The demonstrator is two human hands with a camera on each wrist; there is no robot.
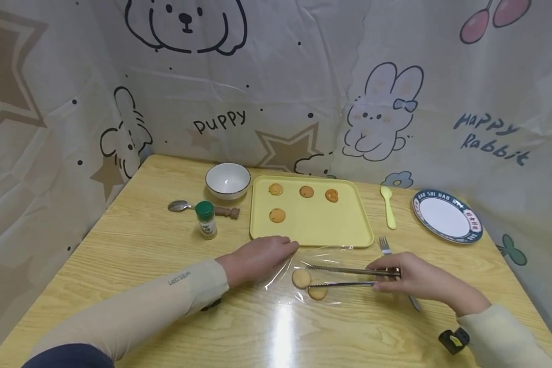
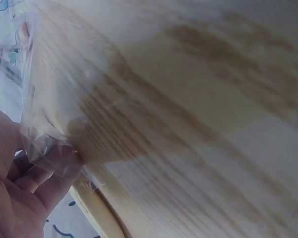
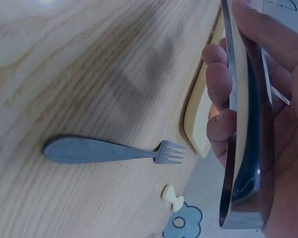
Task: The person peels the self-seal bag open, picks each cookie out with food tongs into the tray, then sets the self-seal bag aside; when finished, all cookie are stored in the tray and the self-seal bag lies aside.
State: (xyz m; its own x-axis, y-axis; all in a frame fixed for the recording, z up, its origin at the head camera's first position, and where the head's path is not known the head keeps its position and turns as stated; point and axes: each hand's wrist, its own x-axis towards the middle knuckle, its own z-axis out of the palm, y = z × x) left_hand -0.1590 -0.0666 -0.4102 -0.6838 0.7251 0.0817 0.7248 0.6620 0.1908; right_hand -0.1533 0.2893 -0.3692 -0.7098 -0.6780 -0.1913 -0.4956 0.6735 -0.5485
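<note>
A clear plastic bag (image 1: 280, 278) lies in front of the yellow tray, with two round cookies (image 1: 301, 279) at it. My left hand (image 1: 263, 258) holds the bag's left edge; in the left wrist view the film (image 2: 44, 144) passes over the fingers of that hand (image 2: 27, 183). Metal tongs (image 1: 349, 271) are gripped in my right hand (image 1: 416, 278), their arms apart and pointing left over the cookies. Whether the tips touch a cookie, I cannot tell. Up close in the right wrist view, fingers and thumb wrap round the tongs (image 3: 253, 193).
Several cookies (image 1: 277, 215) sit on the yellow tray (image 1: 322, 237). Left of it stand a white bowl (image 1: 228, 181), a green-capped shaker (image 1: 206, 220) and a spoon (image 1: 179, 206). To the right lie a fork (image 3: 99, 149), a pale yellow spoon (image 1: 388, 207) and a plate (image 1: 447, 216).
</note>
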